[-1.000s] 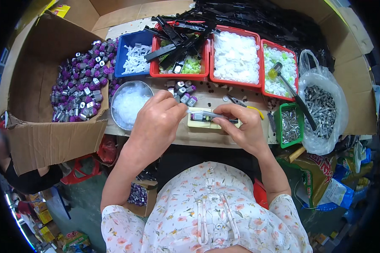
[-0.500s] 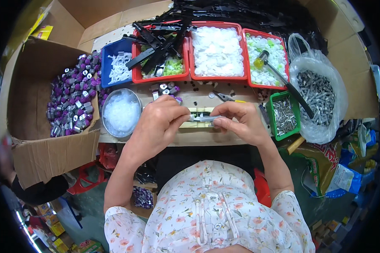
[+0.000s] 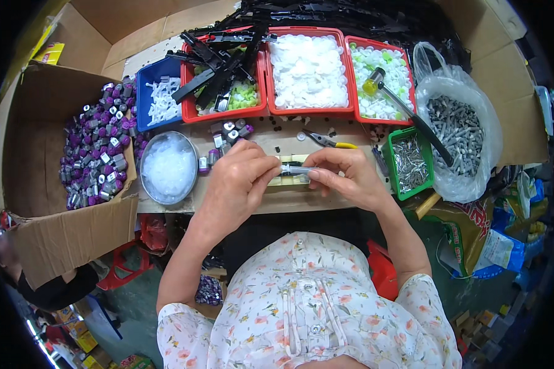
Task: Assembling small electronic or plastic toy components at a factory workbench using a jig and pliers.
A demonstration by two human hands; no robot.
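Observation:
Over the near middle of the bench, both my hands meet at a slim grey tapered plastic piece [image 3: 300,170]. My right hand [image 3: 349,176] pinches its right end between thumb and fingers. With fingertips pressed together, my left hand [image 3: 243,178] grips a small whitish part [image 3: 283,168] at the grey piece's left end. Whether the two parts are joined I cannot tell. Just beneath lies a pale yellow block [image 3: 287,181] with a dark part in its middle, partly hidden by the fingers.
Behind stand a blue tray [image 3: 143,98] and red trays [image 3: 313,112] of small plastic parts. A bowl [image 3: 168,200] and purple-grey pieces [image 3: 101,154] are left. Pliers [image 3: 329,141], a green tray of metal pins [image 3: 393,161], a hammer [image 3: 420,123] and a bag of grey parts [image 3: 458,190] are right.
The whole view has shifted slightly, so the trays sit a little further left. My hands hold nearly the same pose, and the grey piece's left end shows more plainly.

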